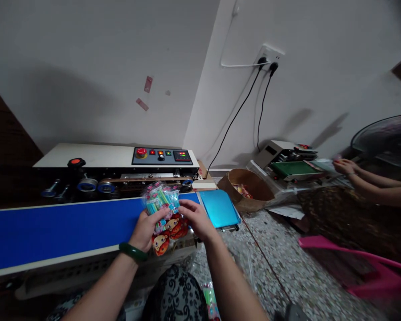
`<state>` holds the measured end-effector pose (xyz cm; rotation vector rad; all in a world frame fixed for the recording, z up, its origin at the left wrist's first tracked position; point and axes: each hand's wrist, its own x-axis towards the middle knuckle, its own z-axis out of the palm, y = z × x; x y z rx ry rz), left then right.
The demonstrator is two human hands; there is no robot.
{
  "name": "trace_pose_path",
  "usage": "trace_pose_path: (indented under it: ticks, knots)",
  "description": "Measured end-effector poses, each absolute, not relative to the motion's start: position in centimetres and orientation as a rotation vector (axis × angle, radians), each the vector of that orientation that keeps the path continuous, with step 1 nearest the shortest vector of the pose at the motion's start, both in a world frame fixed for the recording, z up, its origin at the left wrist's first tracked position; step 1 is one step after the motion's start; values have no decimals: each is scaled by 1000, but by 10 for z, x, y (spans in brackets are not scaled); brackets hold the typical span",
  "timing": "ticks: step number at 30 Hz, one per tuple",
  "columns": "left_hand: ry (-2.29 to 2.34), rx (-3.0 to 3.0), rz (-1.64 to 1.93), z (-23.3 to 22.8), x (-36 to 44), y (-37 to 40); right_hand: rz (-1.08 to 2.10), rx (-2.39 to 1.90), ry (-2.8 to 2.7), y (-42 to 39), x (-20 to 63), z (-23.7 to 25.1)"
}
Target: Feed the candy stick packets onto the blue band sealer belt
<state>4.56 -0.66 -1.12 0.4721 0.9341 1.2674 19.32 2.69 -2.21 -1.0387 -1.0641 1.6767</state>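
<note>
Clear plastic packet (163, 209), its contents blurred, is gripped by both hands, left (147, 229) and right (197, 219).

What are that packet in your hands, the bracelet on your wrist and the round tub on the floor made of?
The packet, held in both the left hand and right hand, looks like clear glossy plastic film: it glints and shows its contents. The bracelet looks like polished green stone or glass. The round tub seems matt brown cardboard.

The hands (173, 223) hide the middle of the printed packet (163, 209).
</note>
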Motion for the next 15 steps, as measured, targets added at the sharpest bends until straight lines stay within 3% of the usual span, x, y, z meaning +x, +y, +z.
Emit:
trace_pose_path:
  ticks: [10, 15]
  knots:
    - [1037, 518, 1263, -15, 43, -6, 1395, -1070, -735, 35, 219, -32]
    - [1023, 470, 1250, -11, 42, -7, 1321, -1302, -740, 55, 249, -35]
